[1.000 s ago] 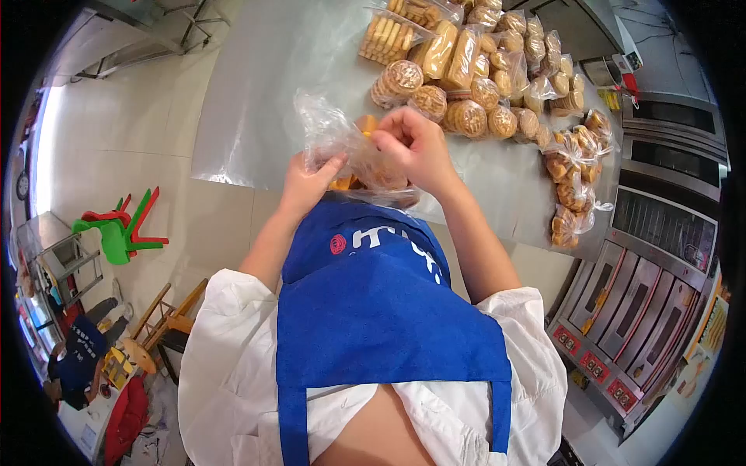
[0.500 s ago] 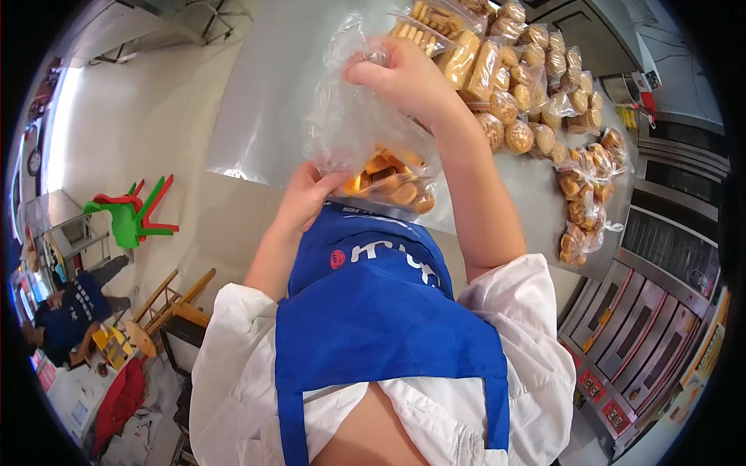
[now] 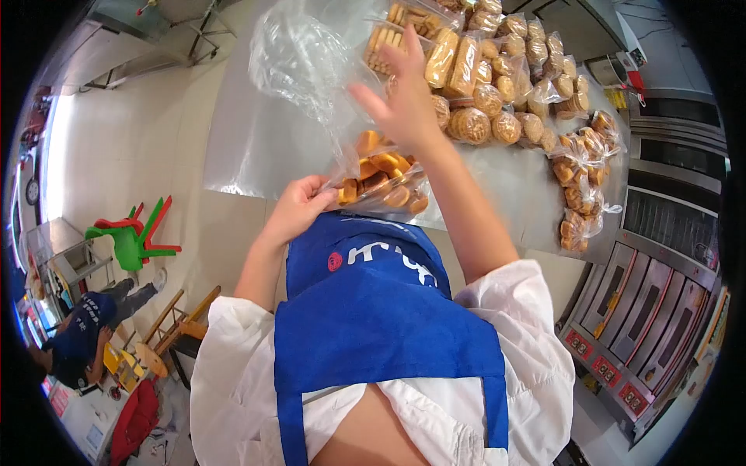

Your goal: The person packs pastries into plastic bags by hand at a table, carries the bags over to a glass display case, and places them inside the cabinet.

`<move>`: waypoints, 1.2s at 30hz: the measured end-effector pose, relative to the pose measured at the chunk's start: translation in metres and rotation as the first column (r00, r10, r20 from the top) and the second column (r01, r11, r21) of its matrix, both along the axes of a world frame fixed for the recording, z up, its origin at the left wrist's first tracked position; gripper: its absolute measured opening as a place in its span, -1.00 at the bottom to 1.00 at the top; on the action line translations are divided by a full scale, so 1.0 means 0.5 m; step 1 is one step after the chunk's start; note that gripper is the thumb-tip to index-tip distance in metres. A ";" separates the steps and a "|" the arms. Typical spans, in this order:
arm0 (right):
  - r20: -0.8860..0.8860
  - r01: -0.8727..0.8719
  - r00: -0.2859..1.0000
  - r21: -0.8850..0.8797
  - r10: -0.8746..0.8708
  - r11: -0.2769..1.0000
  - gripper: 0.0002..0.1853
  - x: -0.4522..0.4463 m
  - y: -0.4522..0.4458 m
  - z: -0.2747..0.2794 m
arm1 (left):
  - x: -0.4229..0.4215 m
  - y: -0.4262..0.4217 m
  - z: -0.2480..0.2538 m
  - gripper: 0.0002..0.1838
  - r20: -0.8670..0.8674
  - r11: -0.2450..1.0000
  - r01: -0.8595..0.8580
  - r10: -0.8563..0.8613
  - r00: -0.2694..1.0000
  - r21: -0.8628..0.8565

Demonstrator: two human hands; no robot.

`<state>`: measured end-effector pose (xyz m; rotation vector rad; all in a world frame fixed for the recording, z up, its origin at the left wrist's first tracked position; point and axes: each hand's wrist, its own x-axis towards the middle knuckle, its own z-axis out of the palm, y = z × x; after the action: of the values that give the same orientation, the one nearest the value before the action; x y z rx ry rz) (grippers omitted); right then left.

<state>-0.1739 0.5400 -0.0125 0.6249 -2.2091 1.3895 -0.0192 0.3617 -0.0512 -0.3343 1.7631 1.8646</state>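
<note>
A clear plastic bag (image 3: 395, 203) of small golden-brown bread pieces (image 3: 386, 163) lies at the table edge against my apron. My left hand (image 3: 299, 206) pinches the left side of this bag between thumb and fingers. Above the bag, my right hand (image 3: 400, 97) is empty, its fingers spread and a little blurred. Crumpled clear plastic (image 3: 299, 58) stretches over the table to the upper left of the bread; I cannot tell whether it is the same bag's top or separate bags. Packed finger biscuits (image 3: 386, 46) lie just beyond my right hand.
Many bagged cookies and cakes (image 3: 470, 124) cover the far right of the metal table (image 3: 497, 186). Tied bags of rolls (image 3: 575, 190) sit near its right end. Ovens (image 3: 637, 311) stand at the right. A green chair (image 3: 128, 241) and another person (image 3: 85, 326) are at the left.
My right hand has let go of the plastic and opened, moving slightly up. The plastic has dropped and spread to the upper left. My left hand keeps its pinch on the bag.
</note>
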 end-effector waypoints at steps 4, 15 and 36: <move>0.363 0.386 0.837 0.135 -0.408 0.913 -0.26 0.134 0.153 -0.220 | 0.008 0.009 -0.026 -0.79 -0.030 0.954 -0.165 0.178 0.984 0.249; 0.695 0.350 0.673 0.000 -0.252 0.937 -0.89 0.246 0.211 -0.116 | 0.017 0.014 -0.002 -0.87 -0.579 0.921 -0.175 -0.065 0.813 -0.349; 0.117 -0.172 0.982 0.231 0.148 0.958 -0.67 0.247 0.132 -0.014 | -0.075 0.128 -0.066 -0.76 -0.512 0.756 0.398 -0.649 0.563 -0.520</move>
<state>-0.0502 0.6061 -0.0195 0.8541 -2.4772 1.2610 -0.0565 0.4259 -0.0841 0.8135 2.3170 1.2563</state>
